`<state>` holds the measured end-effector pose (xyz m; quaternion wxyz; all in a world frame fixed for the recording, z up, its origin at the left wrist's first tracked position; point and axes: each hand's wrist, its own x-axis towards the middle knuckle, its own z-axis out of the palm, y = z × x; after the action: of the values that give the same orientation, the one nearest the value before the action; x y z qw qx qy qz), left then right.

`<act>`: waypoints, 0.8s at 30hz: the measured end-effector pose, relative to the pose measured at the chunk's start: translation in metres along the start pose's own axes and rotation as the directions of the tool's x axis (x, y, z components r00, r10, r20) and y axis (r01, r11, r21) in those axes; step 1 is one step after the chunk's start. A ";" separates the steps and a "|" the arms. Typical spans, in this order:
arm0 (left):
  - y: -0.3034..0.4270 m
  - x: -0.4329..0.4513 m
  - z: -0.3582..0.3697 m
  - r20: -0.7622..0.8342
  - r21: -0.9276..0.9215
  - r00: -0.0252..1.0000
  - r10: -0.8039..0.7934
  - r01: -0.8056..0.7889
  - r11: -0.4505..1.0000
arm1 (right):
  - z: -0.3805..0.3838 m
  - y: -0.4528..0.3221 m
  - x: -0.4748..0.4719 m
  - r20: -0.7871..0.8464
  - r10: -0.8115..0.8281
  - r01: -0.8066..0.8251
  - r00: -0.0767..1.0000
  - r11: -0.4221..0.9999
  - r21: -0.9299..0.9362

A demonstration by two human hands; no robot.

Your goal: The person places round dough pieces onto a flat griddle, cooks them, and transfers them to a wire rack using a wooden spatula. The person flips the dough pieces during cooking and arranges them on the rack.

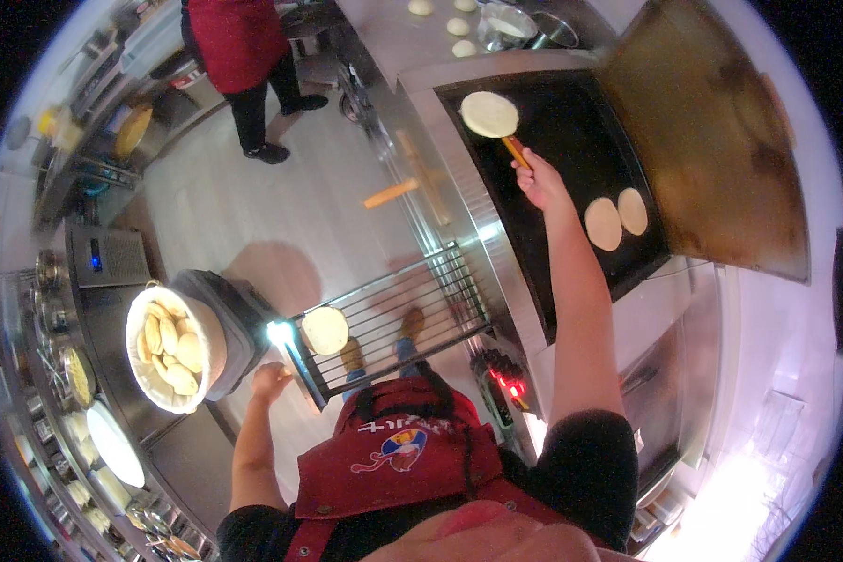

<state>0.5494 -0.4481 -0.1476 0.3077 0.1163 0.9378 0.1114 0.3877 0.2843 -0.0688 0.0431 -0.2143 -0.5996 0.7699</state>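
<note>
My right hand (539, 179) holds the wooden handle of a tool (516, 151) over the black griddle (548, 91). A round pale flatbread (489, 114) lies at the tool's far end and hides its head. Two more flatbreads (603, 223) rest side by side on the griddle's right part. At lower left, my left hand (272, 381) is closed on the handle at the outer edge of a pulled-out wire rack (393, 309). One round flatbread (325, 330) lies on the rack at its left end.
A cloth-lined basket of breads (214, 344) stands left of the rack. Dough balls (457, 27) and a metal pot (506, 28) sit on the counter beyond the griddle. A person in a red apron (239, 42) stands at upper left. A wooden handle (390, 193) juts out beside the griddle.
</note>
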 end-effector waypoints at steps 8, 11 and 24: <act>-0.025 0.000 0.025 -0.072 -0.100 0.997 0.040 -0.048 0.994 | 0.028 -0.092 -0.094 -0.019 0.076 -0.068 0.997 0.962 0.264; -0.045 0.005 0.039 -0.047 -0.045 0.997 0.056 -0.058 0.997 | 0.065 -0.118 -0.161 -0.102 -0.005 0.018 0.995 0.992 0.124; -0.042 0.011 0.039 -0.020 -0.026 0.994 0.111 -0.112 0.993 | 0.127 0.122 -0.434 -0.030 0.212 -0.214 0.977 0.971 -0.107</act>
<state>0.5581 -0.4792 -0.1958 0.2936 0.1634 0.9311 0.1420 0.7554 -0.0046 -0.0389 -0.0464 -0.2864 -0.6142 0.7339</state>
